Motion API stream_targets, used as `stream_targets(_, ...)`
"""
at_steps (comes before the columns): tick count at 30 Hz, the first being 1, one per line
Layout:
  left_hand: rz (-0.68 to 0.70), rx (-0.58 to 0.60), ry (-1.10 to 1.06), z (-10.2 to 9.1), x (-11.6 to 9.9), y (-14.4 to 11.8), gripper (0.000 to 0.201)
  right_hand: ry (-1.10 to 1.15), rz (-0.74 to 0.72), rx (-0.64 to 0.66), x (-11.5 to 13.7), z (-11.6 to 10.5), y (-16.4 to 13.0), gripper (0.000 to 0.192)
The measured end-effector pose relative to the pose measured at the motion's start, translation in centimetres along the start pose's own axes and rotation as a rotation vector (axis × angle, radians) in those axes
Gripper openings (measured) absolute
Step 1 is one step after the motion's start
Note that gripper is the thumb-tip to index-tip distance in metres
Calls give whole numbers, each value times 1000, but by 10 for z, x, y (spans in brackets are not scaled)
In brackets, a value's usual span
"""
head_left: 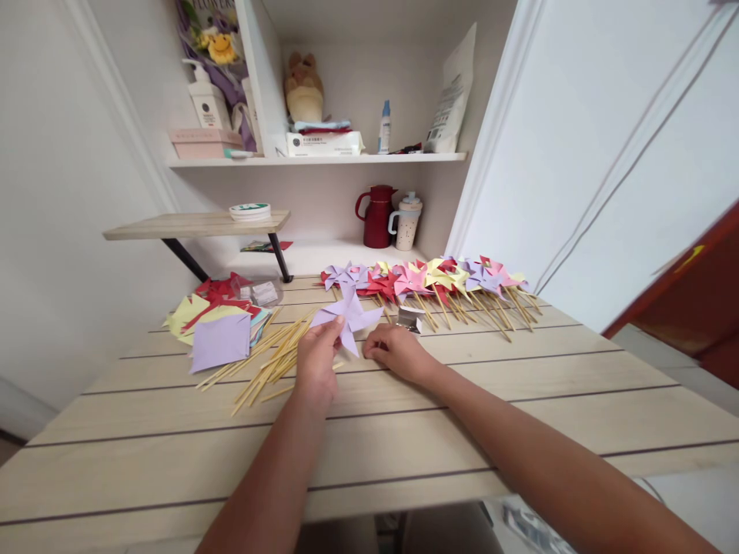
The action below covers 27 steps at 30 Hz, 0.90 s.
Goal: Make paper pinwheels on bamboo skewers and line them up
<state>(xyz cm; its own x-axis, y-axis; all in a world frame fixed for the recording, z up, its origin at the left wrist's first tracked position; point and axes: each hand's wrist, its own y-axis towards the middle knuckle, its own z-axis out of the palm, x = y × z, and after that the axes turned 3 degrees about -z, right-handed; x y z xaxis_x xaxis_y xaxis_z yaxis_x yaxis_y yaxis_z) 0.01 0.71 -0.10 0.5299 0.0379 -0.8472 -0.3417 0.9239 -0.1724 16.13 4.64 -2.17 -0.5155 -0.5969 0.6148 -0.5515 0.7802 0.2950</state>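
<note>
Nearest, on the pale wooden slatted table (173,454): left hand (316,362) pinching the lilac folded-paper pinwheel (348,317) by its near edge; right hand (396,352) resting curled just right of it, grasp unclear. Left: loose thin bamboo sticks (271,358), square coloured paper sheets (216,327). Farther right: row of finished multicoloured paper pinwheels (433,281).
</note>
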Motion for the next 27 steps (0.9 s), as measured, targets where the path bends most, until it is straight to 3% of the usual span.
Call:
stream_targets(4,-1,0,-3,0,-1,-1,33,66,13,71,3,-4,-2,15)
stream_targets(10,0,17,2,-1,0,-1,34,202,16,287,1,-16,-6,7)
stream_targets(14,3,17,11,-1,1,0,35,175,8,379,3,-18,-5,6)
stream_targets(27,-2,28,24,0,1,0,34,186,107,259,7,-16,-5,9)
